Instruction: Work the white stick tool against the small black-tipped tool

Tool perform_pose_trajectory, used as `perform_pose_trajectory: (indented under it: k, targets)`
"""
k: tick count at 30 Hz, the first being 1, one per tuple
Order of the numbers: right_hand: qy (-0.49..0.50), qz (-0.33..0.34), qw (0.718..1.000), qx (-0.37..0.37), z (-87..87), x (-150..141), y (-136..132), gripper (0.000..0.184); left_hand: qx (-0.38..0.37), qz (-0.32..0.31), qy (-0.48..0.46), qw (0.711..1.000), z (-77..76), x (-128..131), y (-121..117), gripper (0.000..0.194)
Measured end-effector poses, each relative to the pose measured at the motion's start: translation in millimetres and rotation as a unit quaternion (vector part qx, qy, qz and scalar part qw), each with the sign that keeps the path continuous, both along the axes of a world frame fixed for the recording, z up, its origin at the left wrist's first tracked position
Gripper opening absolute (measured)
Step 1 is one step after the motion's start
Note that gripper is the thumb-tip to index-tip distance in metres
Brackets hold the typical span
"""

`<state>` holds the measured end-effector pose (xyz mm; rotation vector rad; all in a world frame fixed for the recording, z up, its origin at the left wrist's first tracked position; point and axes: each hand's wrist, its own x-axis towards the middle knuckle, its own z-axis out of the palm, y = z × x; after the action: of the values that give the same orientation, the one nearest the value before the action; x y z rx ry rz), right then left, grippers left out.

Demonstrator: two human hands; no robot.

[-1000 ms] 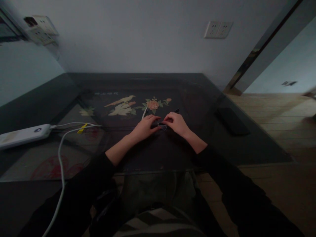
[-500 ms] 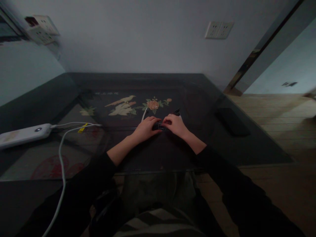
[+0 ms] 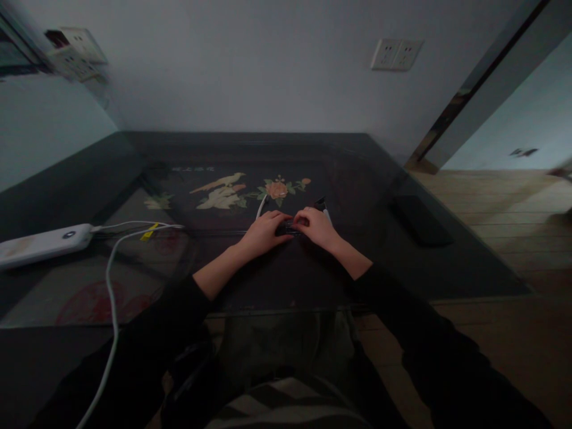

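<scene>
My left hand (image 3: 267,231) is curved around a small dark object (image 3: 286,227) on the dark tabletop (image 3: 286,280), its thumb and fingers at the near and far sides. From the right, my right hand (image 3: 315,225) meets the same object with thumb and fingertips pinched together. Dim light and the fingers hide what kind of object it is. A short white piece (image 3: 261,205), like a cable, sticks up behind my left hand. Beyond my right hand a dark pointed thing (image 3: 320,203) with a pale edge shows in part.
To the left lies a white power strip (image 3: 47,245), and a white cable (image 3: 111,286) with a yellow tag (image 3: 149,232) runs off the front edge. A flat black object (image 3: 420,220) rests on the right. Wall sockets (image 3: 397,55) are above the table.
My right hand's fingers have shifted very slightly at the dark object. My left hand stays in place.
</scene>
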<state>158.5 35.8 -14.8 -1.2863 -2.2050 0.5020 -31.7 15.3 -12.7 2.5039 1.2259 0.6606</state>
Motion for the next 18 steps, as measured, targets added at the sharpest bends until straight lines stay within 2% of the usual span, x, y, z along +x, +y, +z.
perform_pose_trajectory:
  k: [7,18]
  targets:
    - [0.011,-0.005,1.0,-0.01,-1.9,0.1,2.6,0.005,-0.008,0.003,-0.003,1.0,2.8,1.2,-2.0,0.039]
    - [0.01,-0.005,1.0,-0.029,-4.9,2.0,7.9,0.011,-0.009,0.001,0.002,1.0,2.2,1.3,-0.6,0.041]
